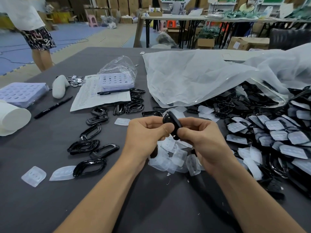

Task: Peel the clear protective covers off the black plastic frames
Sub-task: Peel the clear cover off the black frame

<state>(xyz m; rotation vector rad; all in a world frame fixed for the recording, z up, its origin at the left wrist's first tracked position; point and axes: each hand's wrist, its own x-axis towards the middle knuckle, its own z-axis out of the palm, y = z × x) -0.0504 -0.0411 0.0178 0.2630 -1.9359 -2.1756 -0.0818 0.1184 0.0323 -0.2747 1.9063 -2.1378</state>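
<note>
Both hands meet above the dark bench [42, 207], the left hand [146, 133] and the right hand [203, 140] each closing a thumb-and-finger grip on one black plastic frame [173, 123], which is held tilted just over a loose pile of peeled clear covers [173, 159]. Bare frames [91, 147] lie scattered to the left near a marker pen [53, 107] and a printed sheet [94, 96], while a heap of covered frames [277, 133] spills from under a large translucent bag [202, 76] on the right.
</note>
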